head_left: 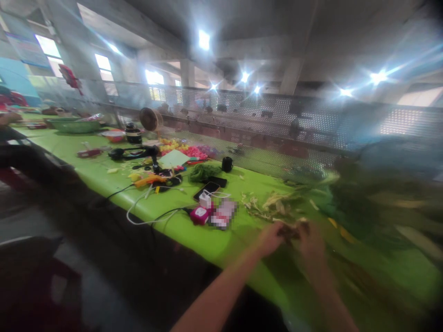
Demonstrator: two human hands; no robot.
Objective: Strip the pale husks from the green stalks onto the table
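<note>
Forearms [221,294] closest; left hand [270,237], right hand [311,242] near together at 4 o'clock, seemingly on brown scrap [290,231], grip unclear. Step likely two-handed handling; next needs steady pinch.

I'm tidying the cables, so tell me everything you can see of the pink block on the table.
The pink block is boxy, seemingly plastic, with magenta sides and a pale panel bearing dark marks. It lies on the green table near the front edge. A black cord meets its left end; a white charger stands at its far side, seemingly plugged in. A pixelated item lies to its right; contact is unclear.
</note>
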